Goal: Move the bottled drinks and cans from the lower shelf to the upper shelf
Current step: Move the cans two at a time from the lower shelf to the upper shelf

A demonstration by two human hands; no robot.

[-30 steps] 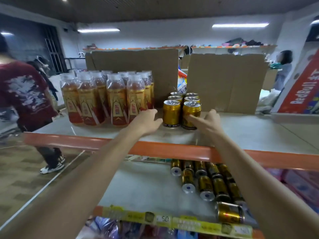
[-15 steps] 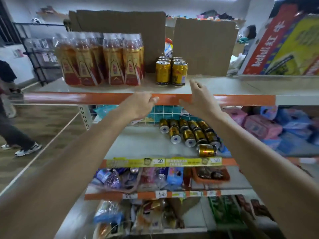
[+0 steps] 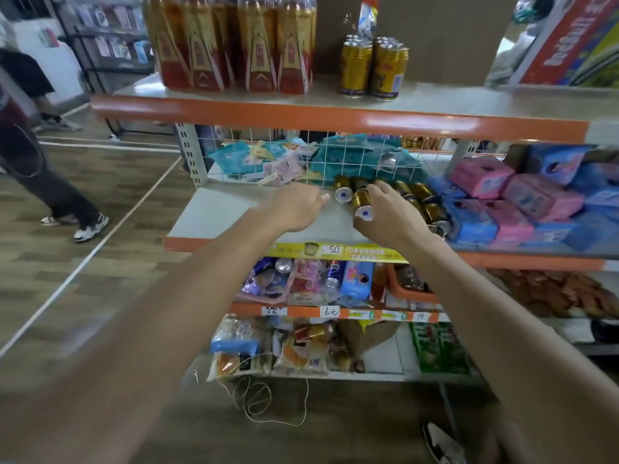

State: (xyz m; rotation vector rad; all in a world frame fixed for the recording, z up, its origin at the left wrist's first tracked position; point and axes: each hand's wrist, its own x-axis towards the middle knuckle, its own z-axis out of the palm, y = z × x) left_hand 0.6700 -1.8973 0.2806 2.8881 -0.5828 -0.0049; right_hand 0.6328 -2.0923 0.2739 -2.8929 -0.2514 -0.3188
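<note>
Several gold cans point(image 3: 423, 202) lie on their sides on the lower shelf point(image 3: 231, 209). My right hand point(image 3: 390, 214) is on the front can point(image 3: 361, 204), fingers over its top and thumb curled under its end. My left hand point(image 3: 294, 207) hovers with loosely curled fingers and holds nothing, its thumb tip just left of another lying can point(image 3: 343, 192). On the upper shelf point(image 3: 335, 117) stand wrapped packs of amber bottled drinks point(image 3: 234, 45) and a cluster of upright gold cans point(image 3: 373, 67).
Pink and blue boxes point(image 3: 522, 199) crowd the lower shelf to the right of the cans. A white wire grid point(image 3: 301, 162) backs it, with teal packets behind. Snack shelves lie below. A person's legs point(image 3: 57, 192) are on the wooden floor at left. Cardboard point(image 3: 435, 35) stands behind the upper cans.
Both hands dropped from the upper shelf's orange edge to the lower shelf. My right hand came onto a lying can, my left stopped beside another. My view tilted downward.
</note>
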